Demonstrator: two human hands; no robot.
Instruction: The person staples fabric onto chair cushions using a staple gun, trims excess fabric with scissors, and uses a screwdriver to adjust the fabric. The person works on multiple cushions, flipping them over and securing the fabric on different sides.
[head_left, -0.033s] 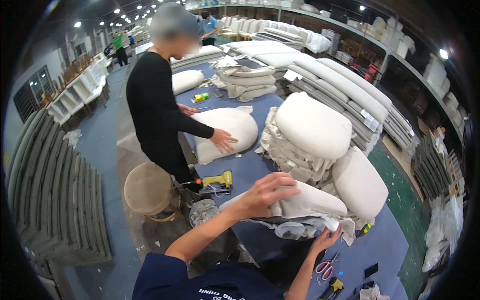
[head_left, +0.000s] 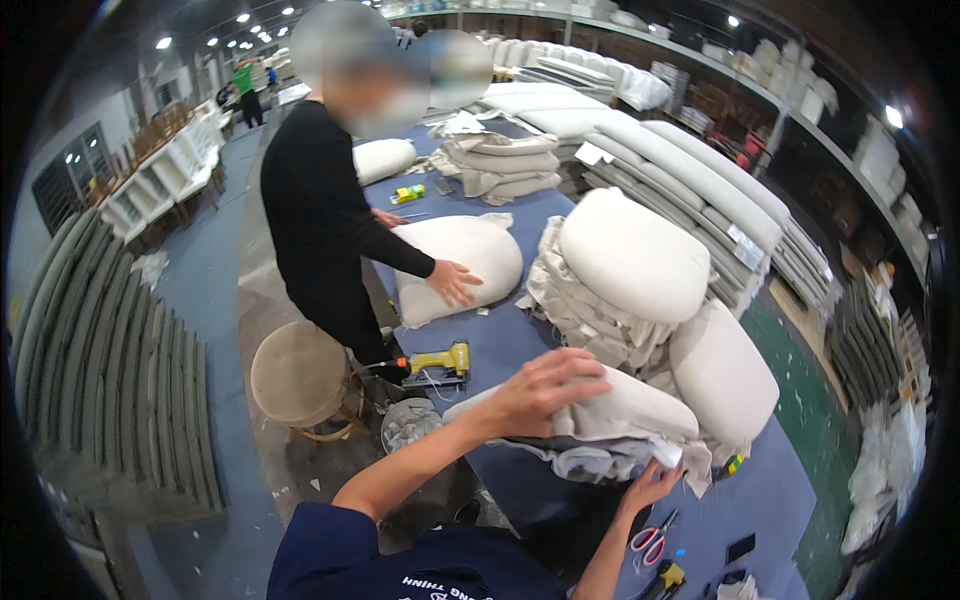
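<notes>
right now the left hand (head_left: 545, 392) lies flat, fingers spread, on a pale seat cushion (head_left: 610, 412) at lower centre of the frame, on the blue table (head_left: 520, 335). the right hand (head_left: 648, 488) pinches the loose fabric (head_left: 675, 460) at the cushion's lower edge. it looks soft, light and floppy, best gripped at the fabric hem. red scissors (head_left: 650, 540) lie near.

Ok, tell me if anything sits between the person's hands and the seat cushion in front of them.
Nothing visible does. The left hand already lies flat on top of the cream seat cushion, and the right hand touches the loose fabric at its lower edge. The red-handled scissors lie apart on the blue table.
</notes>
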